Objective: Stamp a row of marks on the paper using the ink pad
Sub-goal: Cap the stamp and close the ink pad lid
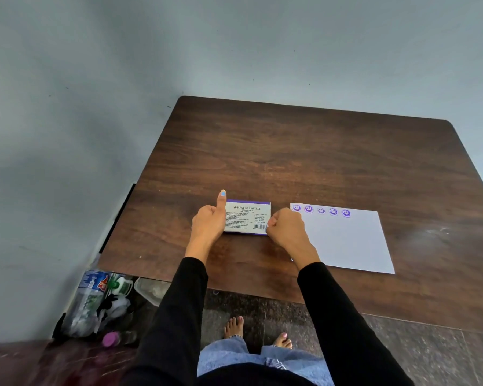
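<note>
A big brown table (290, 151) fills the middle of the frame. Its top is smooth dark wood with rounded corners. It stands against a plain grey wall (123, 65), so nothing can slide off the back.

On the right side of the table lies a flat white sheet of paper (352, 243). It lies close to the person, easy to reach. Along its top edge runs a row of five round purple smiley marks (321, 211), so the stamping looks nearly done or done.

Just left of the paper sits the ink pad (247, 218), a small flat box with a purple edge and a white label with tiny print. Its lid looks closed.

The left hand (209, 227) presses against the box's left side, thumb pointing up and the other fingers curled, likely to keep it from sliding. The right hand (286, 228) is curled into a fist at the box's lower right corner. It may hold the stamp or be gripping the box edge, but that cannot be seen.
</note>
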Available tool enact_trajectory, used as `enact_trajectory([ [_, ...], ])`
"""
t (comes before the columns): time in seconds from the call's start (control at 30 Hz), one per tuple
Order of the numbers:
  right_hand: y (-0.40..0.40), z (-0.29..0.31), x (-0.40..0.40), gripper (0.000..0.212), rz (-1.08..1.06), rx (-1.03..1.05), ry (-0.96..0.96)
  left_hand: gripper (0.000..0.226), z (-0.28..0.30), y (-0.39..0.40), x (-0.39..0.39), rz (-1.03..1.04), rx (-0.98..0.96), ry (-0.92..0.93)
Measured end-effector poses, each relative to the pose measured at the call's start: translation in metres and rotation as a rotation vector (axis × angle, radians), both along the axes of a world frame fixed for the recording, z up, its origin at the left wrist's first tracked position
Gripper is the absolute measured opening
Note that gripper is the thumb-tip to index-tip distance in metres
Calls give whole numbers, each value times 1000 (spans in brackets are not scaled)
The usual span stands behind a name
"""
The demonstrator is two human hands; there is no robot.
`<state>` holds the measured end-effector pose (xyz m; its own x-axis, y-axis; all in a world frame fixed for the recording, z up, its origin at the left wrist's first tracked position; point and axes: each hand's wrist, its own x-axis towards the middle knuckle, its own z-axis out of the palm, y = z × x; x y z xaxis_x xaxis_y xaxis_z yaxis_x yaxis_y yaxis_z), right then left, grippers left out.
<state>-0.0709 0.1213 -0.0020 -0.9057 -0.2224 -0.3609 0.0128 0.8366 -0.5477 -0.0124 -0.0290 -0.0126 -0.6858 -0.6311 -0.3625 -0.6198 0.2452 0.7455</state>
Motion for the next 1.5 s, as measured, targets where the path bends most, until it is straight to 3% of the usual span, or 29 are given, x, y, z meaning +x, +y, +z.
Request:
enact_trajectory([
  [0.43,-5,-12,12,19,42,-43,28,65,-4,0,2,-30,9,12],
  [0.67,27,0,-17,17,-205,-203,251,61,-3,-2,-2,38,-11,56],
  [0.83,40,-17,-22,30,-81,-193,181,63,0,7,-11,52,-31,99],
  [1.0,34,-24,-19,13,-66,-220,217,59,3,13,-18,27,-44,113],
  [1.27,29,-26,-18,11,-52,-251,207,59,5,20,-22,6,-61,114],
  [1.5,33,-18,-16,30,-50,-283,172,58,6,26,-24,-15,-40,101],
])
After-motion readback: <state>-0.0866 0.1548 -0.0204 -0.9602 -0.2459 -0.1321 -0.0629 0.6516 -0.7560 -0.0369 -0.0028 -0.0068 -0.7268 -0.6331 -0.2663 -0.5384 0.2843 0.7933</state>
